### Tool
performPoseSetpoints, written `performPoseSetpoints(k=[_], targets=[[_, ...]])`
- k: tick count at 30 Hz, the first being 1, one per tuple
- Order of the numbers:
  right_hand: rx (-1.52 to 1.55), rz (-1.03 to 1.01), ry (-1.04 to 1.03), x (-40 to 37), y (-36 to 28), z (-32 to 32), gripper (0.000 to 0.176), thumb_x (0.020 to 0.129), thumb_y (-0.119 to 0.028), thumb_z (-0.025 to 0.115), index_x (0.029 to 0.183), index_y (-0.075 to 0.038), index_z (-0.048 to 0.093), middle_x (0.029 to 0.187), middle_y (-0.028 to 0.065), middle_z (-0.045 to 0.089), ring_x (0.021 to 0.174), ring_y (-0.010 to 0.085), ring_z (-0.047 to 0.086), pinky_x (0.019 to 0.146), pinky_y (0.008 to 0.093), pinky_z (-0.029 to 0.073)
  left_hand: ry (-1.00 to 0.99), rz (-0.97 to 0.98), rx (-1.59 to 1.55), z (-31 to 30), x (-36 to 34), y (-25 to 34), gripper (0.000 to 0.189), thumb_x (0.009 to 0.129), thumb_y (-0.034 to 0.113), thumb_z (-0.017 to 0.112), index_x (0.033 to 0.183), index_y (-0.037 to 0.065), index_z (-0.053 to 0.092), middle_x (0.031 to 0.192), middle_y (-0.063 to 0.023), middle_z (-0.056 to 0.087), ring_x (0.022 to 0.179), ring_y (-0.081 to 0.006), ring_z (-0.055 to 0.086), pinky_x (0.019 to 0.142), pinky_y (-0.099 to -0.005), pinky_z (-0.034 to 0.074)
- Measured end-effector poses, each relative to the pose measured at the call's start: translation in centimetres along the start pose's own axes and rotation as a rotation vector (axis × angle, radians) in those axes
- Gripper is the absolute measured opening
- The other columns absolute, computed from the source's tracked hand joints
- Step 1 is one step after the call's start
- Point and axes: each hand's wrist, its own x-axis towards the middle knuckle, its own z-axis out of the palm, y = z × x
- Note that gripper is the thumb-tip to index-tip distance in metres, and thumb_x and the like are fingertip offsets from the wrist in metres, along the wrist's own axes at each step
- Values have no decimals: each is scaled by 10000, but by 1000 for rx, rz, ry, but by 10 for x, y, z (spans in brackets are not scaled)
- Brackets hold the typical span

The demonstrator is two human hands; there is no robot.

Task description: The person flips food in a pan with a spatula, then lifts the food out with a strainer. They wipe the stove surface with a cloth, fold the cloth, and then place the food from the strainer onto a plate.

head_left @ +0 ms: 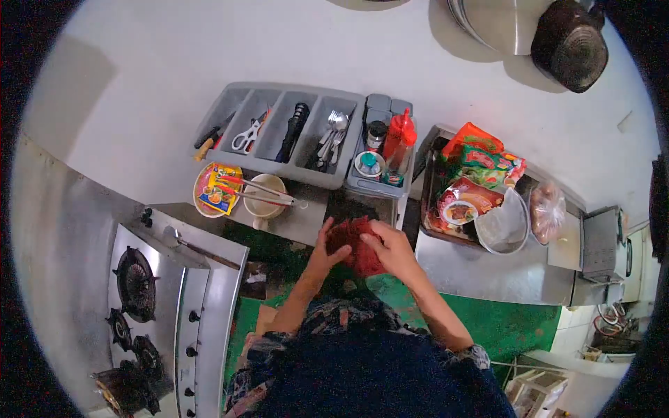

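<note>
Both my hands are in front of my body, at the near edge of the counter, around a dark red cloth-like thing [364, 255]. My left hand [327, 249] is on its left side, thumb and fingers bent around the edge. On the right side, my right hand [394, 252] holds it between thumb and fingers. Beyond them stands a grey cutlery tray [279, 167] with knives, white scissors [245, 137], forks and spoons [334, 129]. Beside it, a grey caddy [376, 188] holds red-capped bottles [401, 143] and jars.
Left of my hands are a mug [263, 202] with tongs [258, 189] across it and a plate of yellow packets [220, 189]. A gas stove [157, 244] is at the left. At the right lie a tray of food packets [481, 153], a metal bowl [503, 223] and a bag [548, 211].
</note>
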Motion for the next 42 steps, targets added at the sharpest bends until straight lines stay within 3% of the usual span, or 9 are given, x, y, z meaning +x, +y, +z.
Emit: performPoseSetpoints(k=[2,8,15,22,25,30,34,38,42], targets=[[20,-65,-53,11,-7,-7,231,848,-139,595,1064,-58,583,911,77,630,811,157,596,712,299,466,-54,469,523,-1,16,5,913,717,308,760,1410,68,216,1337,-116,405,1205,-234,435,1012,-349,343],[255,123,-292,39,-35,-50,274,776,-200,698,1001,-78,600,687,7,565,628,97,522,580,278,437,-524,174,374,11,34,71,655,699,221,765,1246,56,444,1110,-61,554,986,-145,528,876,-308,429],[-214,-103,-352,33,-15,-73,260,669,-113,685,887,-24,576,715,110,589,687,310,583,625,398,457,-357,371,822,7,32,94,282,741,161,614,978,7,622,826,-95,652,770,-169,609,712,-295,471],[-292,-315,-57,17,-24,-65,250,696,-107,670,907,-18,569,832,130,585,778,274,567,698,352,451,-278,451,913,2,18,90,256,781,137,539,990,11,616,807,-127,647,723,-196,620,670,-305,470],[-39,246,-285,12,-22,-65,215,732,-66,659,915,-15,558,885,79,581,835,190,548,737,302,440,-306,373,947,-5,25,77,256,799,115,520,1021,16,600,779,-128,637,708,-198,619,664,-305,473],[268,215,63,18,48,-30,269,768,4,641,1001,-37,514,879,-21,554,824,86,523,711,284,441,-189,589,732,-4,63,53,387,826,95,503,1211,65,476,974,-185,605,913,-285,602,812,-359,450],[-40,406,218,23,79,6,266,792,-75,644,1017,-36,507,923,114,586,820,259,587,735,340,459,-69,360,768,-1,93,20,428,843,81,489,1262,42,415,1106,-222,553,1048,-359,533,916,-394,402],[-288,158,462,-2,78,38,267,836,-87,567,1082,-3,507,1060,192,564,990,369,525,869,415,412,91,713,1137,-14,88,-33,433,859,91,483,1271,-6,396,1231,-232,472,1145,-377,450,980,-437,355],[-461,16,181,-13,82,73,369,863,-145,534,1205,-15,486,1285,174,461,1224,357,394,1018,448,317,9,821,1384,-16,81,-68,464,869,142,483,1304,12,387,1365,-177,380,1271,-323,355,1038,-456,292]])
